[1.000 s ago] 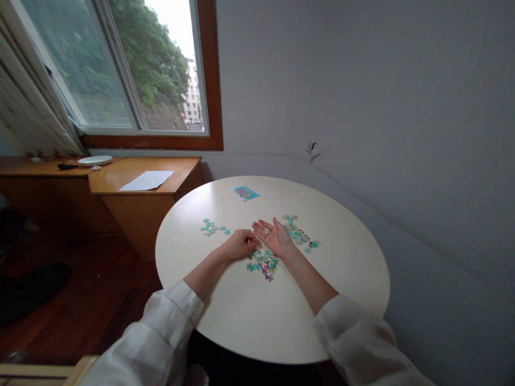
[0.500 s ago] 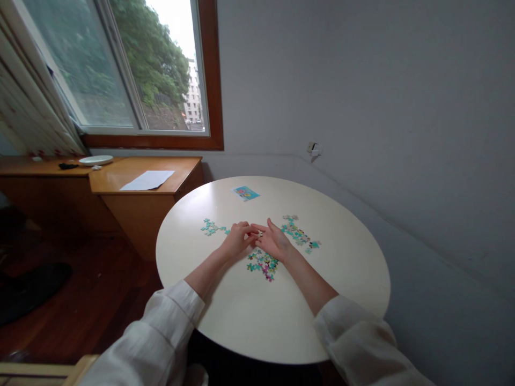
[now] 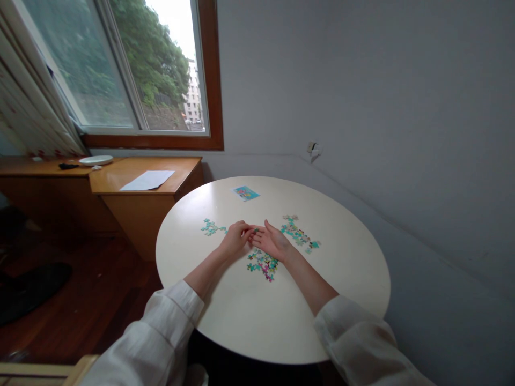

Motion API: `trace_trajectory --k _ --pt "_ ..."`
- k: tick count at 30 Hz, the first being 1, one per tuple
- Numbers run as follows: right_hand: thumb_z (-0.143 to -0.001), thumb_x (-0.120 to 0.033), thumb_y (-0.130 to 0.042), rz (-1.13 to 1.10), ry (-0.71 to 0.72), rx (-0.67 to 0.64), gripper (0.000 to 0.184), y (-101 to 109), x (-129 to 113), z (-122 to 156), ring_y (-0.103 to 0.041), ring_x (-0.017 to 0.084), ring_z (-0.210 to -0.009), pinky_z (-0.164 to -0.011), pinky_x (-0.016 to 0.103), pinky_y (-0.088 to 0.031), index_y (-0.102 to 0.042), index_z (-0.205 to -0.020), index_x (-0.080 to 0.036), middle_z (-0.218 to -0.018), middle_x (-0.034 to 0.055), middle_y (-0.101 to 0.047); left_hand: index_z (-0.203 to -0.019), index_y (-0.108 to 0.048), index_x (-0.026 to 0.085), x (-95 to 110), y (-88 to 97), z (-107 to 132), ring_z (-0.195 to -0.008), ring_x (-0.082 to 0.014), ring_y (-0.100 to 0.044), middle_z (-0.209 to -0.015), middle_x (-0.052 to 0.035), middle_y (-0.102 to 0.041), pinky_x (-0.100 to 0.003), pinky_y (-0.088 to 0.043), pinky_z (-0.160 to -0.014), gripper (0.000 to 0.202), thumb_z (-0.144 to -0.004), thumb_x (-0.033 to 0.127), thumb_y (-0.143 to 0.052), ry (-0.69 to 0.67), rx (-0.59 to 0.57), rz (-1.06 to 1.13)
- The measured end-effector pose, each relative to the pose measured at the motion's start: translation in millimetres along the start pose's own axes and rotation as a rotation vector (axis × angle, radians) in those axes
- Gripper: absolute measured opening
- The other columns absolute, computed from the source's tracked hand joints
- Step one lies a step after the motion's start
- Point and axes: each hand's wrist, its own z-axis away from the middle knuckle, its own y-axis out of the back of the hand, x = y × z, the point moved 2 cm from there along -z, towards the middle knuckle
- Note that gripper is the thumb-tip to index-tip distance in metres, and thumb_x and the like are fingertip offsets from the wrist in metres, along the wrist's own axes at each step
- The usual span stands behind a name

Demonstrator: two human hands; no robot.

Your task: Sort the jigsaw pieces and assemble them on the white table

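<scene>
Both my hands meet near the middle of a round cream table (image 3: 281, 321). My right hand (image 3: 274, 242) lies palm up with its fingers stretched out. My left hand (image 3: 237, 237) is curled, its fingertips pinching a small puzzle piece (image 3: 254, 230) at the tips of my right fingers. Just in front of the hands lies a joined patch of teal and pink puzzle pieces (image 3: 263, 264). A teal cluster (image 3: 210, 227) sits to the left of my left hand, and a larger cluster (image 3: 300, 236) lies to the right of my right hand.
A small blue picture card (image 3: 245, 192) lies at the table's far edge. A wooden desk (image 3: 132, 203) to the left carries a sheet of paper (image 3: 147, 180) and a white plate (image 3: 95, 160) under a window. Grey walls close the right side.
My right hand lay open with a piece on its palm and my left fist rested on the table. The left hand has since moved up to the right fingers and pinched the piece.
</scene>
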Motion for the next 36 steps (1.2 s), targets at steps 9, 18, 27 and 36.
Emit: trace_trajectory --k 9,18,27,36 --pt "-0.091 -0.023 -0.028 0.069 -0.014 0.003 0.028 -1.1 3.6 0.8 -0.063 0.017 -0.089 -0.086 0.038 -0.046 -0.052 -0.091 -0.009 -0.089 0.0138 -0.065 -0.066 -0.062 0.014 -4.6 -3.3 0.7 -0.059 -0.009 -0.046 -0.063 -0.0002 -0.054 -0.022 -0.037 -0.057 0.018 -0.075 0.02 -0.048 0.092 0.041 0.086" --pt "-0.086 -0.007 -0.033 0.129 0.049 -0.011 0.023 1.2 5.2 0.9 -0.064 0.015 -0.084 -0.086 0.036 -0.047 -0.055 -0.082 -0.009 -0.08 0.0105 -0.066 -0.068 -0.062 0.013 -2.2 -5.6 1.3 -0.057 -0.009 -0.046 -0.061 -0.0002 -0.057 -0.022 -0.038 -0.056 0.019 -0.073 0.029 -0.052 0.149 0.018 0.185" --pt "-0.087 -0.017 -0.038 0.118 -0.038 0.04 0.023 7.8 5.4 -2.0 -0.063 0.016 -0.089 -0.091 0.035 -0.043 -0.053 -0.099 -0.005 -0.093 0.0164 -0.065 -0.066 -0.058 0.014 -24.0 4.0 -9.8 -0.055 -0.0092 -0.045 -0.059 0.0003 -0.056 -0.022 -0.036 -0.055 0.018 -0.075 0.025 -0.048 0.179 0.114 0.18" --pt "-0.089 -0.024 -0.036 0.13 -0.033 0.082 0.034 9.6 3.3 -0.6 -0.063 0.017 -0.091 -0.089 0.035 -0.044 -0.045 -0.114 -0.002 -0.102 0.0202 -0.062 -0.073 -0.065 0.018 -63.7 40.2 -13.1 -0.084 -0.0221 -0.053 -0.091 -0.0084 -0.06 -0.034 -0.035 -0.071 0.022 -0.074 0.035 -0.052 0.484 0.195 -0.292"
